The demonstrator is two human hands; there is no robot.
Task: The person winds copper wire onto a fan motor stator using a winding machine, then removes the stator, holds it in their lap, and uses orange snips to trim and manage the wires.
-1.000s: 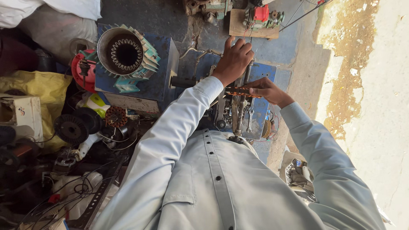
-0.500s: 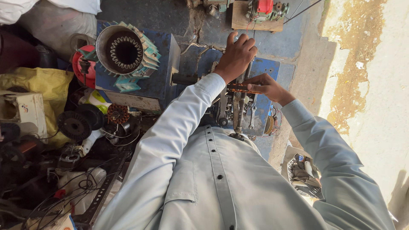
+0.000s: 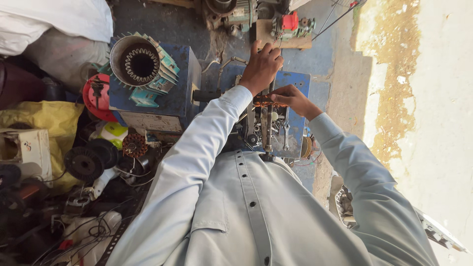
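My left hand (image 3: pixel 261 66) is curled over a part at the top of a small coil winder (image 3: pixel 268 128) that stands on a blue metal stand (image 3: pixel 298 81); what it grips is mostly hidden, and it looks like a handle. My right hand (image 3: pixel 294 101) pinches the right end of a copper wire coil (image 3: pixel 263 101) on the winder's shaft, just below the left hand. A spanner (image 3: pixel 286 135) lies on the stand beside the winder. Both light blue sleeves reach forward from my chest.
A motor stator housing (image 3: pixel 140 64) with fins lies on a blue box (image 3: pixel 177 96) at the left. Another motor (image 3: pixel 236 15) and a red device (image 3: pixel 290 22) sit beyond the stand. Wire spools (image 3: pixel 84 162), a yellow bag (image 3: pixel 44 118) and cables crowd the left. A pale wall (image 3: pixel 433 123) runs along the right.
My left hand has shifted slightly up and to the right over the winder. My right hand stays on the copper coil. The view has moved closer.
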